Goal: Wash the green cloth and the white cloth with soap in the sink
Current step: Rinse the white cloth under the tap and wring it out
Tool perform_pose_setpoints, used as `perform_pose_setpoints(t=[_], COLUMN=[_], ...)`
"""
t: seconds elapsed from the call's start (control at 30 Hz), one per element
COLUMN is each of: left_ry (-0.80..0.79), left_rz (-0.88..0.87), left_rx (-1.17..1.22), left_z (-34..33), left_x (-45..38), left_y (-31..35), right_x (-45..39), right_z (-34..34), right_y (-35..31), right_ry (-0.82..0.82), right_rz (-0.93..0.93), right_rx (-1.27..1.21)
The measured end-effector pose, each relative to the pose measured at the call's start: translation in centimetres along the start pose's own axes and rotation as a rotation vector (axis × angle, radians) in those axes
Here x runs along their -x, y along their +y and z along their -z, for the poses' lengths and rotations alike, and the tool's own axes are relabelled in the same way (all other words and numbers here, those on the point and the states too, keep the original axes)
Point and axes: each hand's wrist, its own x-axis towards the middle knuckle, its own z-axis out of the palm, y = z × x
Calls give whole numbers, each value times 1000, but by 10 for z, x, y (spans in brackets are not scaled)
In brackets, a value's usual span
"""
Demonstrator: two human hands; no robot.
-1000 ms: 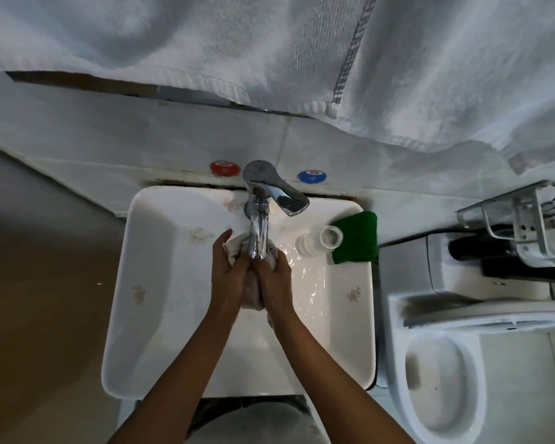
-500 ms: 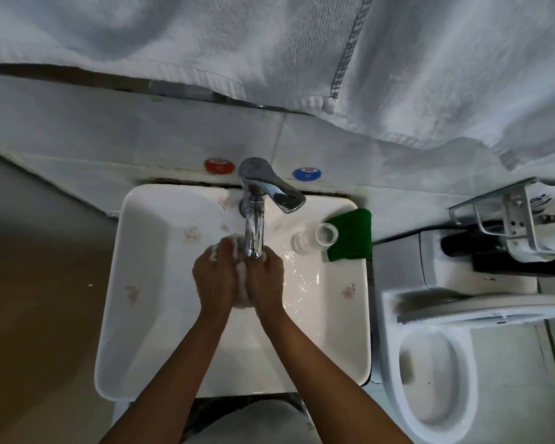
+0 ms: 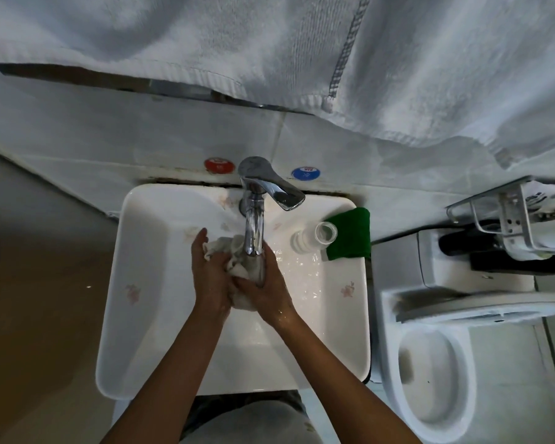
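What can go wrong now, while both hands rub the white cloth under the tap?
1. The clear bottle lies on its side on the sink rim with no cap visible; the right hand might knock it into the basin.
2. The green cloth overhangs the rim corner and could slip off.
3. Water from the faucet may splash off the white cloth.

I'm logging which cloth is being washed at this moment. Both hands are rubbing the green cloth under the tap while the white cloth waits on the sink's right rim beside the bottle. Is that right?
Not quite: the colours are swapped. In the head view, the left hand and right hand are rubbing the white cloth under the tap, while the green cloth waits on the sink's right rim beside the bottle.
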Motion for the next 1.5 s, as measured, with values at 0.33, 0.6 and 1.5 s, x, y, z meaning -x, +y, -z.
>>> perform_pose_setpoints(t=[0.33, 0.6, 1.5], left_ry=[-212, -229, 126], left_rz=[-122, -369, -124], left_rx=[-266, -551, -294], left_z=[21, 6, -12], left_x=[8, 13, 2], left_y=[-4, -19, -13], right_x=[-10, -16, 9], right_z=[20, 1, -14], right_y=[-3, -10, 3], right_ry=[193, 179, 253], right_rz=[-16, -22, 204], right_rx=[67, -323, 19])
